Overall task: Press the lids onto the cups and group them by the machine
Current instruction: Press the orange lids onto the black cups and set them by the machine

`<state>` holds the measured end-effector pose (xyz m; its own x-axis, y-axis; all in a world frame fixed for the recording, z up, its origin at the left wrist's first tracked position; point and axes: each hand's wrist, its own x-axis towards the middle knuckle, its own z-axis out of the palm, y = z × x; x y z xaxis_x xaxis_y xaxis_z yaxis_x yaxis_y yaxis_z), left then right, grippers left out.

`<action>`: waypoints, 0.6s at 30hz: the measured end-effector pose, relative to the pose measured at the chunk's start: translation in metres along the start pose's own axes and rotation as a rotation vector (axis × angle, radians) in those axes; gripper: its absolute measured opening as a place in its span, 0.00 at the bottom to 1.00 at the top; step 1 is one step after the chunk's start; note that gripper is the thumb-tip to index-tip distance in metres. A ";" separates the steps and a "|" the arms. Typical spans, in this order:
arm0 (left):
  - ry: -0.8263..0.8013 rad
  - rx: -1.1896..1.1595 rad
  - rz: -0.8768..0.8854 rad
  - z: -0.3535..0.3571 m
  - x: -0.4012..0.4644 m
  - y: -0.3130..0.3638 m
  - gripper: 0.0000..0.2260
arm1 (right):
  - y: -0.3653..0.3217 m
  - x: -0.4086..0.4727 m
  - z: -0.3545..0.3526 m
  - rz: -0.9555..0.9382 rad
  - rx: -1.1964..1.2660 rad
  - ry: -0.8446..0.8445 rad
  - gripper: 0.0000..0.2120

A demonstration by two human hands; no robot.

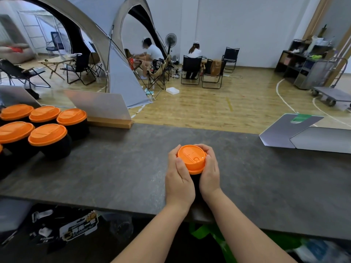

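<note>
Head view: lid (pixel 191 158) between both hands.

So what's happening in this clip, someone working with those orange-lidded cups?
A person stands at a dark counter, with the left hand and right hand wrapped around a black cup, pressing at its orange lid. At the counter's left end, a cluster of lidded cups is already grouped together. No loose lids or uncapped cups are in view.
</note>
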<state>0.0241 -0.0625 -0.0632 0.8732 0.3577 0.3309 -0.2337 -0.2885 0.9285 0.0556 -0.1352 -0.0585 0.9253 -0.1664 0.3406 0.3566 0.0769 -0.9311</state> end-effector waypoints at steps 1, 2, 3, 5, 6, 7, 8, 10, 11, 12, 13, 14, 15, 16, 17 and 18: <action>-0.010 0.007 0.002 -0.001 0.000 -0.001 0.22 | 0.000 0.000 -0.001 0.000 0.000 -0.010 0.17; -0.021 0.009 0.001 -0.001 -0.001 -0.002 0.22 | -0.001 -0.001 -0.002 0.002 -0.003 -0.019 0.16; -0.033 0.004 -0.001 -0.002 -0.001 -0.003 0.22 | -0.002 -0.001 -0.003 0.007 -0.009 -0.026 0.16; -0.066 -0.021 -0.004 -0.004 0.000 -0.002 0.20 | -0.003 -0.001 -0.005 0.019 -0.018 -0.050 0.16; -0.091 -0.018 -0.003 -0.008 0.000 -0.001 0.18 | -0.002 0.000 -0.006 0.029 -0.017 -0.067 0.17; -0.118 -0.007 -0.001 -0.012 0.001 0.000 0.16 | -0.001 0.001 -0.008 0.048 -0.008 -0.085 0.17; -0.144 0.009 0.000 -0.017 0.002 0.000 0.12 | -0.002 0.004 -0.010 0.089 0.010 -0.095 0.17; -0.213 0.009 -0.001 -0.027 0.006 0.001 0.12 | -0.006 0.011 -0.015 0.197 0.065 -0.086 0.14; -0.261 0.017 -0.005 -0.031 0.009 0.001 0.15 | -0.010 0.015 -0.019 0.235 0.074 -0.072 0.13; -0.316 0.042 -0.011 -0.034 0.012 0.002 0.19 | -0.014 0.019 -0.022 0.254 0.069 -0.076 0.13; -0.381 0.076 -0.019 -0.037 0.015 0.004 0.22 | -0.018 0.021 -0.024 0.276 0.072 -0.104 0.14; -0.448 0.112 -0.026 -0.039 0.019 0.007 0.27 | -0.020 0.022 -0.026 0.312 0.083 -0.149 0.16; -0.514 0.144 -0.038 -0.040 0.023 0.011 0.31 | -0.022 0.021 -0.027 0.357 0.098 -0.203 0.17; -0.570 0.170 -0.054 -0.042 0.027 0.015 0.34 | -0.022 0.019 -0.028 0.387 0.098 -0.240 0.17; -0.614 0.192 -0.067 -0.044 0.032 0.019 0.36 | -0.021 0.018 -0.028 0.399 0.095 -0.256 0.17; -0.645 0.208 -0.077 -0.045 0.036 0.021 0.37 | -0.019 0.016 -0.028 0.393 0.079 -0.253 0.16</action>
<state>0.0310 -0.0159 -0.0241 0.9794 -0.1983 0.0382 -0.1295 -0.4716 0.8723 0.0604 -0.1667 -0.0392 0.9909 0.1343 -0.0051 -0.0271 0.1622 -0.9864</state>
